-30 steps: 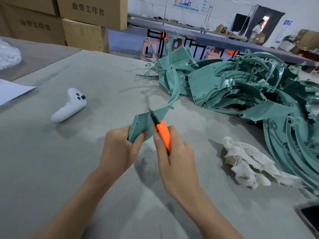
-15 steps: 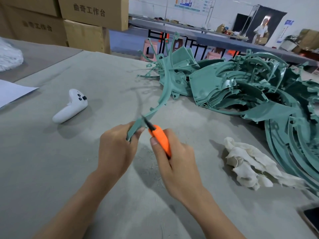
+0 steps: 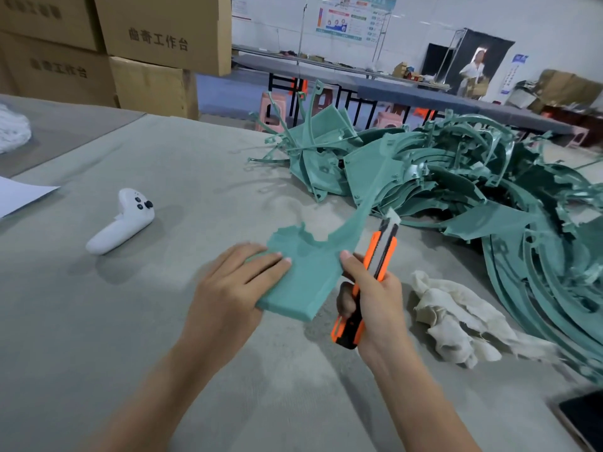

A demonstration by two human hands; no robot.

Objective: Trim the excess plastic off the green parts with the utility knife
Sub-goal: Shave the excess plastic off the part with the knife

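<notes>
Holding the wide end of a green part (image 3: 306, 265) above the grey table (image 3: 163, 321), the left hand (image 3: 228, 288) has its fingers laid across the part's top face; the thumb is out of sight. From that wide end the part narrows into a curved strip that rises up and away to the right. Just right of the green part, the right hand (image 3: 378, 301) is wrapped round the orange and black handle of the utility knife (image 3: 375, 265), thumb against the handle's near side. The blade is slid out and points up and away, its tip right beside the narrow strip. Whether it touches the plastic cannot be told.

Beyond the green part and to its right, a big tangled pile of green parts (image 3: 456, 177) lies on the table, reaching down along the right edge. A crumpled white cloth (image 3: 456, 318) lies right of the green part, just past the knife hand. Well to the left of the part rests a white controller (image 3: 125, 221), and further left a sheet of paper (image 3: 19, 197). Far beyond the part to the left, closed cardboard boxes (image 3: 156, 37) with printed characters are stacked; their contents cannot be seen. A dark flat device (image 3: 584, 415) shows at the lower right.
</notes>
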